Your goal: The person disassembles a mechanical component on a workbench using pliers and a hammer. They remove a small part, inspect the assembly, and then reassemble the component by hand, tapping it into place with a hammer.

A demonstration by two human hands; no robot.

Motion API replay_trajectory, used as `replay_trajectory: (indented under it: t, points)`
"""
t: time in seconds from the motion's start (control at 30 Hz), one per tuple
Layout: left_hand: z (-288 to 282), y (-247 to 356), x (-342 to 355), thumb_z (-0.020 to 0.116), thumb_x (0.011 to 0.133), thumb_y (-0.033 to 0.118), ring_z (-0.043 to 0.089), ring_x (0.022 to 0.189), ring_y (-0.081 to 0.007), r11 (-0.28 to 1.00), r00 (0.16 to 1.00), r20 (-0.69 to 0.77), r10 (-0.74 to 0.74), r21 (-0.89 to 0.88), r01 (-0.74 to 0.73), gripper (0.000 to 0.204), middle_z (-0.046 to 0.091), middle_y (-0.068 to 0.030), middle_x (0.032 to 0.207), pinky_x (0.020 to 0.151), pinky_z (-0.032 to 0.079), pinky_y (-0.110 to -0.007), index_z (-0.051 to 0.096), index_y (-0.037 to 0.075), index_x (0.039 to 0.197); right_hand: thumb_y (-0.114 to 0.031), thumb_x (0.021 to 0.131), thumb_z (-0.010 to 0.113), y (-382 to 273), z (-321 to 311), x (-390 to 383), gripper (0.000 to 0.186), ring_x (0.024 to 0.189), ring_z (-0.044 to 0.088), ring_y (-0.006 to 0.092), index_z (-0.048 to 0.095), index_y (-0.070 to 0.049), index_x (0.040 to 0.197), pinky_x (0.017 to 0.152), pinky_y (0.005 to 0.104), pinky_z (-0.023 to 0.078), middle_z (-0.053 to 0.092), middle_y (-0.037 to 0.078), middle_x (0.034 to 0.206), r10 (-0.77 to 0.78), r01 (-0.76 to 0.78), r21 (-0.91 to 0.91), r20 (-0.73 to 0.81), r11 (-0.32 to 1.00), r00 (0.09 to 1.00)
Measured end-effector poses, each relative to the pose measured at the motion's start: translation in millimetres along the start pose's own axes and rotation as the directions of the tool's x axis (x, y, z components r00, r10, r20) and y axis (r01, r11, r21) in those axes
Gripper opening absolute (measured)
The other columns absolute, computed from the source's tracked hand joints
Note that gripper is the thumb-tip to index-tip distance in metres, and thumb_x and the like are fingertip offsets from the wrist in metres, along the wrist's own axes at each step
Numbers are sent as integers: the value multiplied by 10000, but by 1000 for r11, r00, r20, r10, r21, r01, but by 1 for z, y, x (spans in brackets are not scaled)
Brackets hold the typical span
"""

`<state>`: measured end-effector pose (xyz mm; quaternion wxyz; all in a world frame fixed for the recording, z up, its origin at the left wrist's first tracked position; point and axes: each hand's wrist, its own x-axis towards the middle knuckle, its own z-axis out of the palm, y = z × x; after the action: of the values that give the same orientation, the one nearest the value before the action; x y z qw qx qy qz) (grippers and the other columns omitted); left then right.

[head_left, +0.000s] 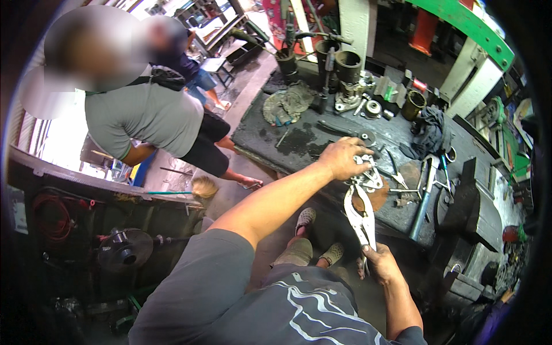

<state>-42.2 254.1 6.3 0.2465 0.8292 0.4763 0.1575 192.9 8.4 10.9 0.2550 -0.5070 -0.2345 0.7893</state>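
My left hand (344, 158) is closed over a small silver metal part (372, 178) at the front of the dark workbench (270, 141). My right hand (379, 264) grips the lower end of silver locking pliers (362, 221), whose jaws point up against that part. A round brown piece (375, 198) lies partly behind the pliers. Just beyond my left hand are a black tool with a round disc (362, 137) and, to the right, smaller pliers (397, 172) and a long bar wrench (421, 213).
Canisters (348, 66), rags (287, 103), a dark cloth (428, 132) and metal parts crowd the bench's back. A black bench vise or machine (474, 207) stands at right, green framework (483, 31) above. A co-worker in grey (144, 115) and another person (195, 80) are at left, beside a broom (202, 187).
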Motion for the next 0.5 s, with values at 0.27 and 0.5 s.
replay_trajectory:
  t: [0.27,0.5]
  points:
    - [1,2,-3,749,927,520,571,1408,-326,998,999,-31,-38,-44,37,501,654,-78,1474,1191,468,-466,771,259,1355,-355,1052,734,11,7,0,388,528,646,237,614,12,1021,492,368,530,670,125,728,-37,38,37,-37,999,999]
    - [3,5,-4,750,930,523,597,1382,-317,997,995,-78,-55,-56,50,490,669,-77,1448,1180,487,-453,777,259,1342,-446,975,816,12,16,-3,485,528,637,255,571,-33,1039,483,385,531,656,133,733,-30,35,76,-67,997,997]
